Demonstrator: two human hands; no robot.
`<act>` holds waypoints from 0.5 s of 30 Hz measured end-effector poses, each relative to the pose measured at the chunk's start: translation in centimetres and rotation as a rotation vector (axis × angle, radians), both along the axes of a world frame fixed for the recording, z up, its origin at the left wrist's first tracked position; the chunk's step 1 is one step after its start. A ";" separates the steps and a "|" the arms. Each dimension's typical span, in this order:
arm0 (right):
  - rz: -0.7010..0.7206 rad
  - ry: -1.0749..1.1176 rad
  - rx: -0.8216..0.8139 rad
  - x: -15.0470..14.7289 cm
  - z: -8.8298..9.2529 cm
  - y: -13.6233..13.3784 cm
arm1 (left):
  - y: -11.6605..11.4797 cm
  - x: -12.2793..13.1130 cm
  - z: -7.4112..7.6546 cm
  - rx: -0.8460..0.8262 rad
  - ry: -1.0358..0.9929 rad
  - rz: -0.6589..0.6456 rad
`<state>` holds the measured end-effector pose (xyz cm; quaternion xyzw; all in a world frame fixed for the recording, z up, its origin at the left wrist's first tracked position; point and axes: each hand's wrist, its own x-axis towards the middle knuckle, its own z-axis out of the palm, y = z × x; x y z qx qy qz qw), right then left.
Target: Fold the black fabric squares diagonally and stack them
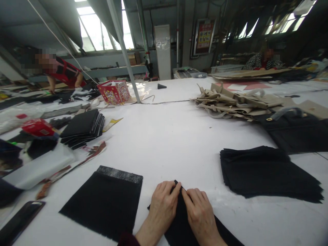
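Near the front edge, a piece of black fabric lies on the white table. My left hand pinches its far corner with curled fingers. Just beside it, my right hand presses fingertips on the same edge, thumb and fingers closed on the cloth. The fingertips of both hands nearly meet there. To the left lies a flat black fabric panel with a greyish strip along its far edge. A loose stack of black fabric pieces rests to the right.
Beige fabric pieces are heaped at the back right, next to a black bag. At left are a folded black stack, a phone and a red box. A pole rises behind. Two people work farther off.
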<state>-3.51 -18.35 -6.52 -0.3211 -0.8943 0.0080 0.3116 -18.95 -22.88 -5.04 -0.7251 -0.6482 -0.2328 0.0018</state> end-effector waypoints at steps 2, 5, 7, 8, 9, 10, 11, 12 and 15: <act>0.001 0.009 0.005 -0.1 0.0 0.0 | 0.0 0.0 0.1 0.000 -0.001 0.005; 0.004 0.011 0.003 -0.1 0.0 0.0 | 0.0 0.0 0.2 0.003 -0.001 0.011; 0.004 0.005 0.001 -0.1 0.1 0.0 | 0.0 0.0 0.3 0.007 -0.001 0.014; 0.004 0.003 0.003 -0.1 0.1 0.0 | 0.0 0.0 0.4 0.010 -0.001 0.014; 0.003 0.003 0.008 -0.1 0.2 0.0 | 0.0 0.0 0.4 0.014 -0.001 0.014; 0.003 0.005 0.014 -0.1 0.2 0.0 | 0.0 0.1 0.5 0.017 0.000 0.013; 0.002 0.008 0.017 -0.1 0.2 0.0 | 0.0 0.1 0.5 0.020 0.001 0.013; 0.002 0.013 0.019 -0.1 0.2 0.0 | 0.0 0.2 0.5 0.021 0.003 0.015; -0.002 0.019 0.019 -0.1 0.2 0.0 | 0.1 0.2 0.4 0.014 0.010 0.038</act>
